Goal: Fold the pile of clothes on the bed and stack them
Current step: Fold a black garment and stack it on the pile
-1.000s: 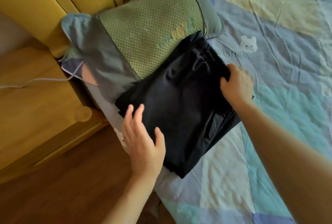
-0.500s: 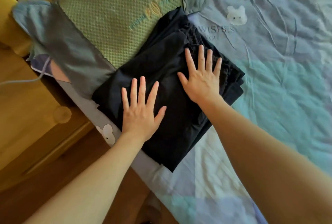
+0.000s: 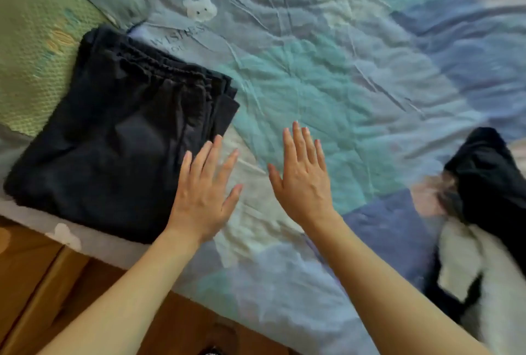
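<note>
Clothes [image 3: 113, 138] folded (dark) | bedsheet [image 3: 313, 75] txt "WISHES" | hands flat

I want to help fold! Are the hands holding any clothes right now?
No. The left hand and the right hand are both flat and hold nothing, beside the folded dark trousers.

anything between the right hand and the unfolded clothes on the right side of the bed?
Nothing visible. Only bare quilt lies between the open right hand and the unfolded clothes at the right edge; the folded stack sits on the opposite side.
</note>
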